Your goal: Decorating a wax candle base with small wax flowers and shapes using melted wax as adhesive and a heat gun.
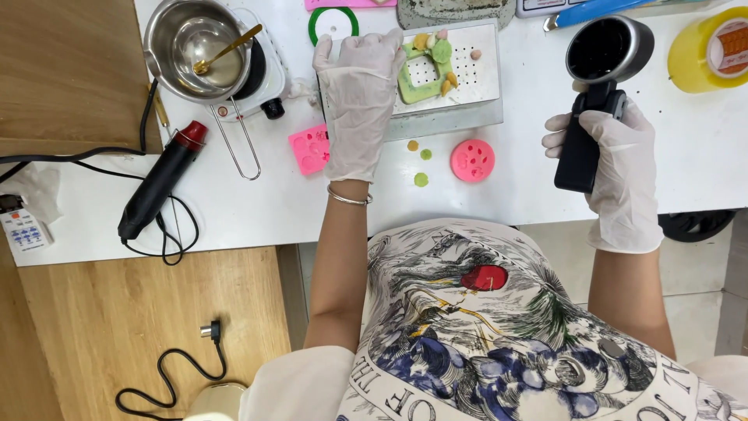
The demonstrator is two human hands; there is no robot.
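White tabletop (499,195) fills my view. Nearest, my right hand (615,168) is wrapped around a black heat gun (596,86); my left hand (357,97) lies flat, fingers extended, on the perforated white block (475,74), touching the green square frame (425,74). Beyond, a steel pot (195,47) sits on its hotplate.
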